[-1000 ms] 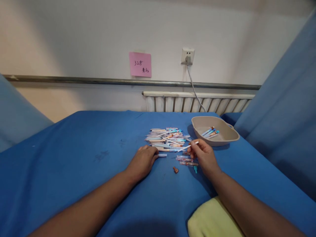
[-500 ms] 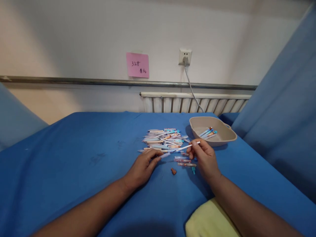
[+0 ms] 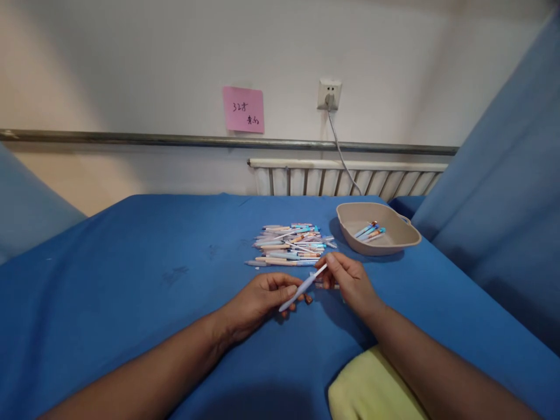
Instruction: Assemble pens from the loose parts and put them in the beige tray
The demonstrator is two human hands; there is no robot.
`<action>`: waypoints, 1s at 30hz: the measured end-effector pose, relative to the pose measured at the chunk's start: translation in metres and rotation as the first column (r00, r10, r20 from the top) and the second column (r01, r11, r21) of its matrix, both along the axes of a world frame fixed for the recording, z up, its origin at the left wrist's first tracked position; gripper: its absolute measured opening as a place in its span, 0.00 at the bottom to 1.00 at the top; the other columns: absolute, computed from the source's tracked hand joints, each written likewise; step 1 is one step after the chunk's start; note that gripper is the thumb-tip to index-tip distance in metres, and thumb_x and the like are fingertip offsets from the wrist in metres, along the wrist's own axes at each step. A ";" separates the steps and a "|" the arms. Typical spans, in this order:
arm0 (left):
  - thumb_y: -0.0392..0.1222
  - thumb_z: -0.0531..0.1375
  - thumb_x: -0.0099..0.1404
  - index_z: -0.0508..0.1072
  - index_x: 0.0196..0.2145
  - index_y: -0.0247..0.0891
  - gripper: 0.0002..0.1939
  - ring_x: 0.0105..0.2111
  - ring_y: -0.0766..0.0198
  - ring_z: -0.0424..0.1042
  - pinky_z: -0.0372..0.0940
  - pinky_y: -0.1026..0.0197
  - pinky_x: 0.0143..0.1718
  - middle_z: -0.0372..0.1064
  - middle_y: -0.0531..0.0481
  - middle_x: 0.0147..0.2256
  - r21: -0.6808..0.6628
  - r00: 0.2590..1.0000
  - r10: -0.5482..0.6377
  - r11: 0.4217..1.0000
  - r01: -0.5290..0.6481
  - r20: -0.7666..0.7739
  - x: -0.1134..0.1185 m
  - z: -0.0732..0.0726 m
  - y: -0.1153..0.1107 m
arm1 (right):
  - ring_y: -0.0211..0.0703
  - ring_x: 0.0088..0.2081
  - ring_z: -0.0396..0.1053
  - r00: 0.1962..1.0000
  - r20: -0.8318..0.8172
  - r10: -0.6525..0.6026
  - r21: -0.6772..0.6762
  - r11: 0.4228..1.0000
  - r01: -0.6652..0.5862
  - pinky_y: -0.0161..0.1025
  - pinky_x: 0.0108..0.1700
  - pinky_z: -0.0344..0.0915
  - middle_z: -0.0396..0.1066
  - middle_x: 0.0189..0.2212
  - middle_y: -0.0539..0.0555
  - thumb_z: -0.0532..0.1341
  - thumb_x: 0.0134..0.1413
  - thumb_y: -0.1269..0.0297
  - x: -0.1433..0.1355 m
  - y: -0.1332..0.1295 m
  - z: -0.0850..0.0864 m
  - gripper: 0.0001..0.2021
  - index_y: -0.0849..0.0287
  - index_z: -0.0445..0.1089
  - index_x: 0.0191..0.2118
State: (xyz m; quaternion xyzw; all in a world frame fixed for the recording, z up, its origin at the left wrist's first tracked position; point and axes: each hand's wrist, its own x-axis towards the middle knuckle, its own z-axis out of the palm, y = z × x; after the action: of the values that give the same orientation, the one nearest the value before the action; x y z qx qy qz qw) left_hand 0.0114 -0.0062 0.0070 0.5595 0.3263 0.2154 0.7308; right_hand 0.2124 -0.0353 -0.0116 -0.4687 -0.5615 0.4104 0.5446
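Note:
Between thumb and fingers, my left hand holds a pale lilac pen barrel, tilted up to the right. My right hand pinches a white pen refill whose lower end meets the top of the barrel. A small brown piece shows just beyond my left fingertips. Just behind both hands lies a pile of pens and pen parts. Clear pen parts on the cloth are mostly hidden by my right hand.
A beige basin with several pens in it stands at the back right. Near my right forearm lies a yellow cloth. Blue cloth covers the table. A radiator and a wall socket are behind.
My left hand has lifted the barrel off the cloth and turned it upward. My right hand has brought the white refill down and left, into line with the barrel's open end.

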 end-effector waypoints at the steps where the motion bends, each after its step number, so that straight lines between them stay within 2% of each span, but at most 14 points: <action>1: 0.47 0.64 0.58 0.75 0.38 0.33 0.15 0.24 0.72 0.64 0.59 0.69 0.25 0.73 0.45 0.36 -0.045 1.000 0.009 0.999 -0.008 0.020 0.000 0.000 -0.001 | 0.37 0.21 0.64 0.998 0.062 0.032 0.010 0.999 -0.032 0.33 0.26 0.59 0.65 0.17 0.48 0.50 0.60 0.48 -0.001 -0.001 -0.001 0.21 0.58 0.72 0.34; 6: 0.45 0.67 0.54 0.75 0.37 0.31 0.17 0.24 0.71 0.64 0.59 0.69 0.24 0.69 0.48 0.28 -0.206 0.996 0.053 0.978 -0.036 0.074 0.001 0.000 -0.005 | 0.38 0.25 0.67 0.958 0.271 0.090 0.054 0.993 -0.108 0.34 0.31 0.61 0.68 0.20 0.49 0.47 0.64 0.52 -0.006 -0.007 0.000 0.21 0.59 0.73 0.41; 10: 0.43 0.67 0.55 0.75 0.40 0.30 0.17 0.24 0.71 0.64 0.60 0.68 0.25 0.66 0.49 0.28 -0.292 0.993 0.041 0.956 -0.008 0.109 0.005 0.003 -0.013 | 0.38 0.28 0.68 0.931 0.351 0.099 0.073 0.988 -0.132 0.35 0.34 0.62 0.70 0.23 0.50 0.46 0.65 0.55 -0.004 -0.007 0.000 0.21 0.60 0.72 0.45; 14: 0.43 0.65 0.57 0.73 0.38 0.32 0.14 0.24 0.70 0.64 0.58 0.68 0.23 0.65 0.50 0.29 -0.343 0.993 0.034 0.939 0.006 0.109 0.009 0.003 -0.021 | 0.39 0.31 0.70 0.892 0.444 0.089 0.097 0.985 -0.146 0.37 0.38 0.62 0.72 0.27 0.52 0.46 0.65 0.57 -0.004 -0.006 0.000 0.19 0.58 0.72 0.45; 18: 0.43 0.64 0.59 0.71 0.36 0.32 0.11 0.24 0.71 0.64 0.54 0.69 0.21 0.66 0.49 0.31 -0.319 0.992 0.060 0.948 -0.021 0.112 0.008 0.001 -0.019 | 0.39 0.30 0.69 0.888 0.450 0.092 0.119 0.980 -0.162 0.36 0.38 0.62 0.72 0.27 0.51 0.46 0.65 0.58 -0.004 -0.006 0.000 0.19 0.58 0.72 0.45; 22: 0.40 0.64 0.59 0.71 0.36 0.32 0.10 0.27 0.70 0.66 0.59 0.68 0.27 0.68 0.47 0.33 -0.231 0.982 0.084 0.972 -0.043 0.170 0.004 -0.002 -0.009 | 0.38 0.27 0.68 0.950 0.312 -0.017 0.114 0.993 -0.020 0.34 0.31 0.63 0.71 0.27 0.52 0.47 0.64 0.56 0.006 0.000 -0.002 0.19 0.60 0.71 0.43; 26: 0.36 0.66 0.56 0.71 0.37 0.33 0.10 0.30 0.68 0.69 0.63 0.66 0.33 0.68 0.48 0.34 -0.219 0.961 0.201 0.963 -0.158 0.192 0.000 -0.007 0.004 | 0.37 0.23 0.65 0.954 0.254 -0.157 0.050 0.988 0.149 0.33 0.26 0.61 0.69 0.24 0.50 0.54 0.58 0.55 0.027 0.014 -0.005 0.14 0.60 0.71 0.34; 30: 0.32 0.64 0.57 0.71 0.37 0.33 0.09 0.30 0.69 0.70 0.65 0.66 0.33 0.69 0.48 0.34 -0.249 0.939 0.283 0.940 -0.231 0.195 -0.002 -0.013 0.011 | 0.36 0.22 0.62 0.927 0.370 -0.066 -0.050 0.995 0.091 0.31 0.24 0.57 0.68 0.21 0.48 0.57 0.54 0.59 0.041 0.020 -0.009 0.10 0.59 0.69 0.29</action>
State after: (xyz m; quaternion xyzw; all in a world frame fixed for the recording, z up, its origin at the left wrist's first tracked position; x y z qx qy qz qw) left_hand 0.0098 0.0052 -0.0056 0.3980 0.3330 0.3343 0.7867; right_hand 0.2539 -0.0150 -0.0206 -0.5771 -0.6205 0.3115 0.4300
